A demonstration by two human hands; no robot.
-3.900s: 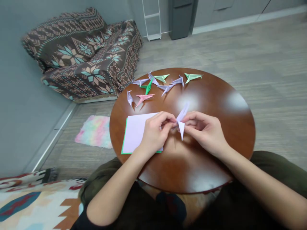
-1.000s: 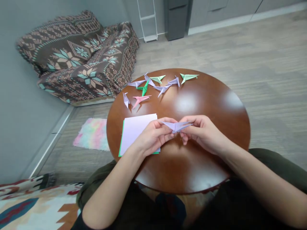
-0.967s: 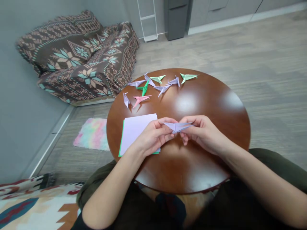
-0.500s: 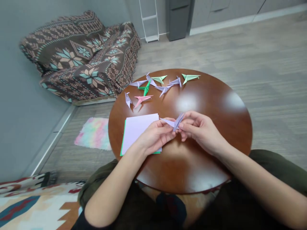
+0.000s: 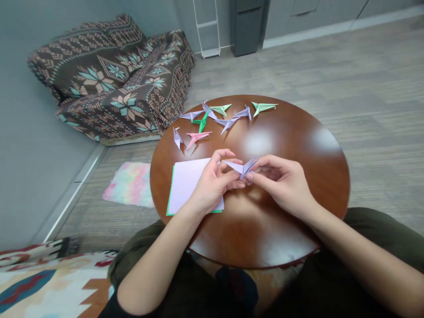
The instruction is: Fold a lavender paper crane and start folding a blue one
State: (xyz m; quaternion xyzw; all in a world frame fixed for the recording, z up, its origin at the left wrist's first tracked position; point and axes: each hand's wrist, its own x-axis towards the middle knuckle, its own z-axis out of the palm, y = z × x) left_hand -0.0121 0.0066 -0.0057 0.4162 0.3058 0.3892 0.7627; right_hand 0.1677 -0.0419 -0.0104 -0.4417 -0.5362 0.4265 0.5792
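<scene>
A light purple origami crane [image 5: 241, 168] is held up between my two hands over the near half of the round table. My left hand [image 5: 217, 179] pinches its lower part with thumb and fingers, while the index finger is raised above the pointed end. On the other side, my right hand [image 5: 281, 179] grips the crane's right part between thumb and fingers. Under and beside my left hand lies a stack of square paper [image 5: 190, 176], purple on top with green edges showing below.
Several folded paper cranes rest at the table's far side, among them a pink crane [image 5: 198, 138], a dark green crane [image 5: 201, 122] and a pale green crane [image 5: 263, 107]. The brown table [image 5: 308, 159] is round and glossy. A covered sofa [image 5: 126, 84] stands beyond, at left.
My left index finger has lifted away from the crane, and the left hand has opened a little. The crane has tilted slightly, with my right hand still on it.
</scene>
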